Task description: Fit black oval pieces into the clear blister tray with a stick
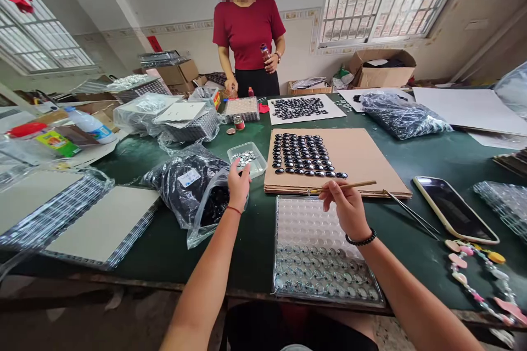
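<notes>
Plastic box (259, 160) at left hand (237, 185), stick (362, 183) in right hand (349, 211)

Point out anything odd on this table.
The pastel bead string looks out of place: it lies in a loose curve beside the phone, unlike the black ovals lined up on the cardboard. Their nearest row also juts slightly further right than the others. I see no clear spill or damage.
</notes>
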The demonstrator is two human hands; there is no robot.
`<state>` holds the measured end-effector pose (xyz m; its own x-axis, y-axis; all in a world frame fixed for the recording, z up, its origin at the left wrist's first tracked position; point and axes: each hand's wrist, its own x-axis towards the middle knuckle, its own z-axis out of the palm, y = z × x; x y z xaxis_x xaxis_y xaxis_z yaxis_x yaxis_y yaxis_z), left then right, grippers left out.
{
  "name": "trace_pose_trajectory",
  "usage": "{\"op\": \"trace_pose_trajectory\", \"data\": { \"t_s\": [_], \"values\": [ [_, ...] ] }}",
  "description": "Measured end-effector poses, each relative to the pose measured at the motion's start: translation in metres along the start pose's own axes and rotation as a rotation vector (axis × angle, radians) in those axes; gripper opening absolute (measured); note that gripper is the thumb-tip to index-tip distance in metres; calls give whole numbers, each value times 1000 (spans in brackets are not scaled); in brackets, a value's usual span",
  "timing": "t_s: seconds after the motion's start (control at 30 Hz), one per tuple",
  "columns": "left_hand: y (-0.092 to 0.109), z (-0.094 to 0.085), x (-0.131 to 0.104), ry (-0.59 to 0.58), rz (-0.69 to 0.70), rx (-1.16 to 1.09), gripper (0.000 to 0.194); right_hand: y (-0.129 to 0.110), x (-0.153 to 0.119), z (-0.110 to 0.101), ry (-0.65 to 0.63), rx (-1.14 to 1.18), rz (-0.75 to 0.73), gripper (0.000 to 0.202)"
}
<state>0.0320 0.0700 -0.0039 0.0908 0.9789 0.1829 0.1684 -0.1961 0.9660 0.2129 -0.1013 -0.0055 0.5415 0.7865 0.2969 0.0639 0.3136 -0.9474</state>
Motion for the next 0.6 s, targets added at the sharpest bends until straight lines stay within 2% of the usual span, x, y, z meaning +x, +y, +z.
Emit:
{"op": "trace_pose_trajectory", "data": {
  "t_s": [0.03,0.1,0.2,0.3,0.4,0.6],
  "values": [
    [1,2,-3,-28,-5,-10,42,-1,0,1,-5,-18,-4,27],
    [4,13,-17,-180,-16,-23,33,-1,0,2,-13,-61,-21,28],
    [9,35,-48,-452,-30,-10,34,-1,1,4,-30,-129,-52,28],
    [9,46,-70,-687,-32,-1,36,1,0,4,-50,-194,-84,27],
    [8,49,-75,-753,-2,31,34,2,-2,3,-70,-249,-109,28],
    [9,50,-74,-740,-33,27,33,-2,-5,3,-115,-251,-101,32]
  ]
}}
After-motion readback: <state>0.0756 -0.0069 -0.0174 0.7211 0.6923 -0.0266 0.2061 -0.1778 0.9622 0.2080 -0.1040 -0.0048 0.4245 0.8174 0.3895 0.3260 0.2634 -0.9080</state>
